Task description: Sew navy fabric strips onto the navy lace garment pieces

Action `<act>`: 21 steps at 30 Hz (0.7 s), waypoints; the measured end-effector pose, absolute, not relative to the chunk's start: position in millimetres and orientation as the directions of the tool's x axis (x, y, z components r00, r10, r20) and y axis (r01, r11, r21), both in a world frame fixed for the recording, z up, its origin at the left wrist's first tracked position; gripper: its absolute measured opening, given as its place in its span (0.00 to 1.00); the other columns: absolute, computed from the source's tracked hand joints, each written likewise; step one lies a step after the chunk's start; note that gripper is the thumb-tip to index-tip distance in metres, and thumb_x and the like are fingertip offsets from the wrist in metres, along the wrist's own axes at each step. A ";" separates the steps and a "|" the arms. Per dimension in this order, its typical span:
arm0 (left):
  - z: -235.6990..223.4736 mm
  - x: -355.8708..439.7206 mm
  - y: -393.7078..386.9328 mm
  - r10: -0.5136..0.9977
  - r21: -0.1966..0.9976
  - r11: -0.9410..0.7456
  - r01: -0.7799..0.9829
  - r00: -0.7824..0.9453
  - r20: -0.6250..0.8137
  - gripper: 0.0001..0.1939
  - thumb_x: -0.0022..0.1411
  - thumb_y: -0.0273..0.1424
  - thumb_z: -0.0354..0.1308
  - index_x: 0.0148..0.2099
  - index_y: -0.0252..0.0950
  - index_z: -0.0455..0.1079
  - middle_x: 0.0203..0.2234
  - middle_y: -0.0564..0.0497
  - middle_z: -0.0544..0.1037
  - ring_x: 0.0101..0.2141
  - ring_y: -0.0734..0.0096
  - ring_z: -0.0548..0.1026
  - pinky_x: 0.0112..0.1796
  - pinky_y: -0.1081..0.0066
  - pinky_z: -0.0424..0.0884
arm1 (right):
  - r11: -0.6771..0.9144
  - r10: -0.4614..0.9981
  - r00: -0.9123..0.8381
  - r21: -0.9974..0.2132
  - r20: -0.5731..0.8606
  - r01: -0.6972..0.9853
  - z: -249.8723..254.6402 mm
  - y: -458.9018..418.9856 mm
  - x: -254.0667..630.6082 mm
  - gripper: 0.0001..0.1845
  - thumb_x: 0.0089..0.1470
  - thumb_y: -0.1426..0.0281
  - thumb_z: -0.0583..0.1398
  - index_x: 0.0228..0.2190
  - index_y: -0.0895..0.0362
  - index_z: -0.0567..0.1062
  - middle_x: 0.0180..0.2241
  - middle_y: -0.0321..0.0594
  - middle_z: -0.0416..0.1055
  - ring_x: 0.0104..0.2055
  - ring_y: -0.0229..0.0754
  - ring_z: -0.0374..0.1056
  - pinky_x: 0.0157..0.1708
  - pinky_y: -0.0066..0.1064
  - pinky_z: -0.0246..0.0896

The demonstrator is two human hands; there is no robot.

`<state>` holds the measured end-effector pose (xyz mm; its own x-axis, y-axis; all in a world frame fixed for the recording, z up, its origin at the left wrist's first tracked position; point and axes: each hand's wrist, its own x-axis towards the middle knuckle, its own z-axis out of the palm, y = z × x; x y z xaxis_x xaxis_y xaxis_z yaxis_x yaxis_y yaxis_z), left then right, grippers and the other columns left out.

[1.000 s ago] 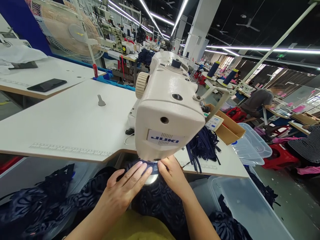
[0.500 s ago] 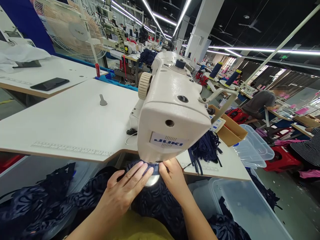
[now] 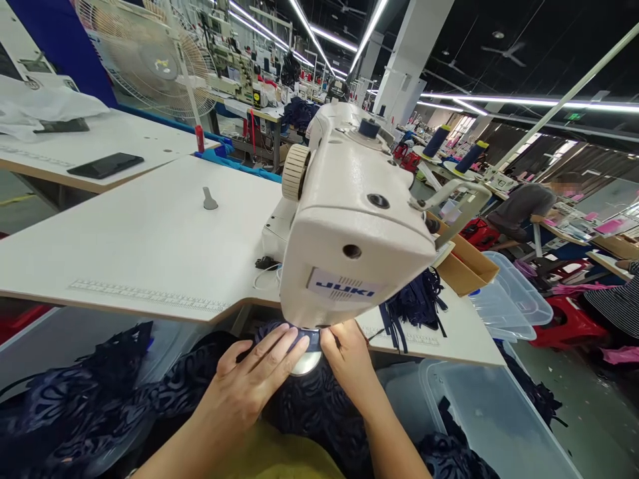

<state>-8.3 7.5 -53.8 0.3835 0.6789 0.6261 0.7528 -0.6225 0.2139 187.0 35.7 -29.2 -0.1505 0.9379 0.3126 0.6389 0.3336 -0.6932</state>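
Note:
A cream JUKI sewing machine (image 3: 349, 226) stands on the white table (image 3: 150, 246) in front of me. Dark navy patterned fabric (image 3: 164, 392) lies under its head and spills over my lap. My left hand (image 3: 254, 376) rests flat on the fabric with fingers stretched toward the needle area. My right hand (image 3: 347, 359) is curled, its fingertips pressing the fabric edge just below the machine head. The needle itself is hidden by the head.
A bundle of navy strips (image 3: 417, 306) lies right of the machine beside a cardboard box (image 3: 466, 266). Clear plastic bins (image 3: 499, 299) stand at right. A black phone (image 3: 104, 165) and a fan (image 3: 154, 60) are at left. Another person (image 3: 529, 203) sits at far right.
My view has drifted slightly so the machine sits a little lower and to the right. Both hands have stayed on the fabric beneath the head, barely shifting.

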 end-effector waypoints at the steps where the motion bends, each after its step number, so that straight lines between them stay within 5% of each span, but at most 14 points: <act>1: -54.5 -8.8 7.6 0.681 0.226 -0.624 0.748 0.378 0.627 0.24 0.71 0.26 0.35 0.62 0.54 0.57 0.53 0.58 0.74 0.52 0.75 0.71 0.55 0.68 0.49 | 0.331 0.939 -0.154 -0.696 0.306 0.637 -28.8 35.1 186.9 0.12 0.61 0.73 0.51 0.28 0.55 0.70 0.35 0.38 0.66 0.39 0.40 0.65 0.43 0.30 0.58; 14: -68.2 -20.9 20.5 0.620 0.236 -0.695 0.679 0.399 0.676 0.28 0.65 0.23 0.41 0.63 0.53 0.56 0.55 0.58 0.71 0.54 0.74 0.68 0.59 0.69 0.51 | 0.338 0.941 -0.154 -0.798 0.303 0.498 -30.8 40.2 180.9 0.10 0.61 0.74 0.49 0.34 0.55 0.69 0.33 0.36 0.68 0.38 0.39 0.64 0.39 0.28 0.57; 17: -81.7 -27.6 31.4 0.697 0.396 -0.648 0.650 0.299 0.651 0.28 0.64 0.31 0.45 0.65 0.49 0.53 0.57 0.54 0.69 0.55 0.66 0.68 0.56 0.67 0.62 | 0.273 0.960 -0.071 -0.855 0.270 0.440 -36.2 38.0 182.2 0.06 0.61 0.72 0.52 0.40 0.55 0.67 0.31 0.34 0.67 0.35 0.38 0.64 0.38 0.28 0.58; 21: -104.3 -29.8 47.1 0.891 0.754 -0.445 0.483 0.151 0.429 0.26 0.65 0.39 0.44 0.64 0.49 0.54 0.53 0.54 0.72 0.52 0.61 0.71 0.47 0.66 0.74 | 0.224 0.973 -0.031 -0.906 0.228 0.360 -38.1 33.2 185.8 0.07 0.60 0.70 0.54 0.42 0.56 0.66 0.33 0.35 0.67 0.37 0.39 0.64 0.39 0.28 0.58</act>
